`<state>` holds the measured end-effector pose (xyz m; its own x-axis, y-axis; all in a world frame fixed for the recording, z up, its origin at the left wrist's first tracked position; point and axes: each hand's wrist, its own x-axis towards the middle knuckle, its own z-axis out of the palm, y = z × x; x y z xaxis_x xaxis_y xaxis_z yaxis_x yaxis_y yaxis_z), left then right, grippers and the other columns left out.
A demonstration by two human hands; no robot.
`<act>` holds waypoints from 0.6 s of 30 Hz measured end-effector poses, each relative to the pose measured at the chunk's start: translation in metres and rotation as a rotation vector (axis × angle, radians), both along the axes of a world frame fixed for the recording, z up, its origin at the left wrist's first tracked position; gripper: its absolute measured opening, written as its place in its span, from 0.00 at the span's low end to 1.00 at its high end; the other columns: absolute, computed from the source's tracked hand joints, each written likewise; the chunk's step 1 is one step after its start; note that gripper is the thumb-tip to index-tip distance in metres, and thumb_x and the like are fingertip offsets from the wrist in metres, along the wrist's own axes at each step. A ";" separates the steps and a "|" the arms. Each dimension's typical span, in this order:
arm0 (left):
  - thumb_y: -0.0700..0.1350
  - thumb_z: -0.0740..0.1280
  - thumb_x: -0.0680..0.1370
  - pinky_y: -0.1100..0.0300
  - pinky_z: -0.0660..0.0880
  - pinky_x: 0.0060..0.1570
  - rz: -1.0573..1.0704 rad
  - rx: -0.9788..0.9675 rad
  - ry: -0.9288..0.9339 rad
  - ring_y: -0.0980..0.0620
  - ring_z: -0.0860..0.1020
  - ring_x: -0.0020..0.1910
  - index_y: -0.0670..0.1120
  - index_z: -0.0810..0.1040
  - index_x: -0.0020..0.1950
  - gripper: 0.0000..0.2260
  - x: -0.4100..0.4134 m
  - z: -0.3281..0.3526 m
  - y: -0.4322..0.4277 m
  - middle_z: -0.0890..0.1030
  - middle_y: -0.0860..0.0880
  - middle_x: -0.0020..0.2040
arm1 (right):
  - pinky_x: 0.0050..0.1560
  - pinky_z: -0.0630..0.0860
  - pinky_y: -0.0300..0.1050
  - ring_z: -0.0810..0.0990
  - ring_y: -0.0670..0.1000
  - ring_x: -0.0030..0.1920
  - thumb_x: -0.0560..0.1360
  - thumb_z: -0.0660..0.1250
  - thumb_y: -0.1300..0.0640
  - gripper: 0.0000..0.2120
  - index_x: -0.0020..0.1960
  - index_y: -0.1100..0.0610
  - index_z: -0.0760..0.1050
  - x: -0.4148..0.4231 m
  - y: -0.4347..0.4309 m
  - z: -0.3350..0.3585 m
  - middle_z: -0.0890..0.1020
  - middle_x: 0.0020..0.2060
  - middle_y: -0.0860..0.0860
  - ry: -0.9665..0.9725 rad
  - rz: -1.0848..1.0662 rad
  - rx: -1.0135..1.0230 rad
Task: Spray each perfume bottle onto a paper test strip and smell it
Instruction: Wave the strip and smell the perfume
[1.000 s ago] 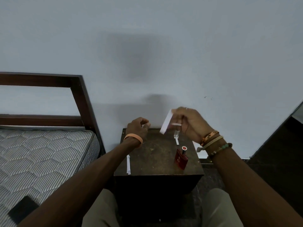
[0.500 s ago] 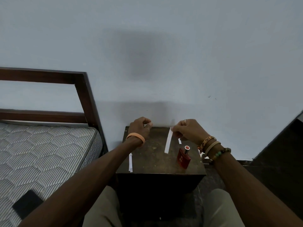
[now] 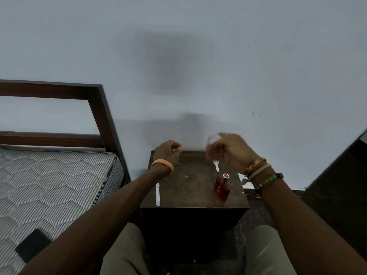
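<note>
The small red glass perfume bottle (image 3: 222,188) (smooth, breakable) is best gripped on its flat sides. The left hand (image 3: 167,152) and the blurred right hand (image 3: 230,151) are curled; what they hold I cannot tell.

You've got an orange wristband (image 3: 162,164) behind your left hand (image 3: 167,152), beaded and cord bracelets (image 3: 262,173) behind your right hand (image 3: 233,152), khaki trousers (image 3: 123,253).

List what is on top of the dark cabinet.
A red perfume bottle, a long paper strip at the left edge, a short strip farther back. The blurred right hand hides the back right corner.
</note>
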<state>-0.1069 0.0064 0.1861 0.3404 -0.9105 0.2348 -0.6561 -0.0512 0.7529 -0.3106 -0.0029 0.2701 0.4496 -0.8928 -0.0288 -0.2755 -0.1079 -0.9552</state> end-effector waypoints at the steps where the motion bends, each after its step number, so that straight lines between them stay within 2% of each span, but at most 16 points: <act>1: 0.44 0.67 0.77 0.62 0.72 0.50 0.007 0.002 -0.001 0.54 0.76 0.45 0.42 0.79 0.56 0.10 0.001 0.000 0.000 0.83 0.45 0.52 | 0.39 0.76 0.44 0.78 0.52 0.36 0.72 0.68 0.59 0.09 0.33 0.57 0.77 0.002 -0.001 -0.009 0.80 0.33 0.53 0.200 0.013 -0.033; 2: 0.44 0.67 0.77 0.63 0.72 0.50 0.012 0.003 0.005 0.54 0.76 0.45 0.42 0.79 0.56 0.10 0.002 0.001 -0.001 0.82 0.45 0.52 | 0.38 0.76 0.42 0.79 0.52 0.36 0.72 0.69 0.57 0.09 0.33 0.55 0.78 0.004 -0.002 -0.010 0.81 0.34 0.52 0.326 -0.059 -0.091; 3: 0.44 0.67 0.77 0.63 0.71 0.50 0.012 0.003 0.011 0.54 0.76 0.46 0.42 0.79 0.56 0.10 0.002 0.001 -0.002 0.82 0.44 0.52 | 0.40 0.77 0.44 0.80 0.54 0.37 0.72 0.70 0.56 0.09 0.33 0.56 0.78 0.002 -0.006 -0.011 0.82 0.34 0.52 0.366 -0.089 -0.130; 4: 0.44 0.67 0.77 0.63 0.71 0.50 0.009 0.005 0.016 0.54 0.76 0.46 0.42 0.79 0.56 0.10 0.002 0.001 -0.002 0.82 0.44 0.52 | 0.42 0.78 0.47 0.80 0.56 0.37 0.72 0.69 0.58 0.08 0.35 0.58 0.79 0.000 -0.005 -0.009 0.82 0.34 0.54 0.296 -0.095 -0.103; 5: 0.44 0.67 0.77 0.63 0.72 0.50 0.005 0.005 0.012 0.54 0.76 0.46 0.42 0.79 0.56 0.10 0.002 0.001 -0.003 0.82 0.44 0.52 | 0.44 0.78 0.50 0.80 0.57 0.36 0.73 0.69 0.60 0.08 0.36 0.60 0.79 -0.003 -0.002 -0.003 0.81 0.33 0.57 0.214 -0.067 -0.197; 7: 0.44 0.67 0.77 0.63 0.72 0.50 -0.003 0.012 0.006 0.54 0.76 0.46 0.42 0.79 0.56 0.10 0.001 0.001 -0.003 0.82 0.44 0.52 | 0.46 0.77 0.53 0.79 0.55 0.35 0.71 0.69 0.60 0.08 0.34 0.60 0.78 -0.006 -0.002 0.005 0.80 0.33 0.59 -0.008 -0.010 -0.212; 8: 0.45 0.67 0.77 0.63 0.72 0.50 -0.004 0.014 0.005 0.55 0.76 0.45 0.42 0.79 0.56 0.10 0.000 0.001 -0.003 0.83 0.45 0.52 | 0.46 0.76 0.53 0.79 0.55 0.35 0.69 0.70 0.59 0.08 0.32 0.59 0.78 -0.004 -0.007 0.005 0.80 0.33 0.59 0.034 0.003 -0.217; 9: 0.45 0.67 0.77 0.63 0.72 0.50 -0.001 0.016 0.005 0.55 0.76 0.45 0.42 0.79 0.56 0.10 0.000 0.000 -0.003 0.83 0.45 0.52 | 0.44 0.76 0.53 0.78 0.54 0.35 0.68 0.71 0.57 0.08 0.31 0.58 0.78 -0.003 -0.006 -0.002 0.80 0.34 0.59 0.155 0.053 -0.134; 10: 0.45 0.66 0.77 0.64 0.72 0.49 0.001 0.017 0.007 0.55 0.76 0.45 0.42 0.79 0.56 0.10 -0.001 0.000 -0.004 0.83 0.45 0.52 | 0.43 0.77 0.52 0.79 0.54 0.35 0.67 0.72 0.55 0.08 0.31 0.56 0.78 0.000 -0.005 -0.007 0.81 0.34 0.57 0.384 0.065 -0.118; 12: 0.45 0.66 0.77 0.64 0.71 0.49 -0.001 0.018 0.007 0.55 0.75 0.45 0.42 0.79 0.57 0.11 -0.001 -0.002 -0.006 0.83 0.45 0.52 | 0.44 0.79 0.52 0.80 0.56 0.38 0.70 0.70 0.54 0.09 0.33 0.55 0.79 0.005 -0.007 -0.009 0.82 0.35 0.54 0.485 -0.016 -0.201; 14: 0.44 0.66 0.78 0.64 0.71 0.50 -0.002 0.022 0.006 0.56 0.75 0.45 0.42 0.79 0.57 0.11 -0.001 -0.003 -0.006 0.82 0.45 0.52 | 0.42 0.79 0.52 0.80 0.59 0.35 0.74 0.68 0.59 0.11 0.33 0.58 0.80 0.003 -0.004 0.003 0.81 0.32 0.57 0.060 -0.002 -0.102; 15: 0.44 0.66 0.78 0.64 0.71 0.50 -0.004 0.024 0.006 0.55 0.75 0.45 0.42 0.79 0.57 0.11 -0.001 -0.004 -0.006 0.82 0.45 0.52 | 0.39 0.79 0.49 0.79 0.56 0.33 0.75 0.67 0.62 0.14 0.31 0.57 0.80 0.003 -0.003 0.011 0.80 0.30 0.56 -0.205 0.034 0.054; 16: 0.44 0.66 0.77 0.64 0.71 0.50 -0.006 0.027 0.008 0.55 0.75 0.45 0.42 0.79 0.57 0.11 -0.001 -0.004 -0.005 0.82 0.45 0.52 | 0.38 0.78 0.48 0.78 0.54 0.32 0.74 0.66 0.62 0.15 0.29 0.57 0.79 0.001 -0.006 0.013 0.79 0.29 0.56 -0.365 0.058 0.161; 17: 0.44 0.66 0.77 0.64 0.71 0.49 -0.006 0.027 0.007 0.56 0.75 0.45 0.42 0.79 0.57 0.10 -0.001 -0.005 -0.005 0.82 0.45 0.52 | 0.38 0.77 0.48 0.78 0.53 0.32 0.73 0.68 0.62 0.13 0.29 0.57 0.79 0.002 -0.010 0.010 0.79 0.30 0.57 -0.310 0.064 0.152; 18: 0.44 0.66 0.77 0.65 0.70 0.49 -0.002 0.030 0.005 0.56 0.75 0.44 0.42 0.80 0.56 0.10 0.000 -0.005 -0.005 0.83 0.45 0.52 | 0.38 0.76 0.48 0.78 0.54 0.32 0.71 0.70 0.60 0.10 0.31 0.58 0.80 0.003 -0.014 0.002 0.79 0.31 0.58 -0.084 0.070 0.067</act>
<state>-0.1071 0.0010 0.1806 0.3399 -0.9177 0.2057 -0.6522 -0.0723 0.7546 -0.3075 -0.0167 0.2718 0.5141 -0.8565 -0.0464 -0.1879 -0.0596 -0.9804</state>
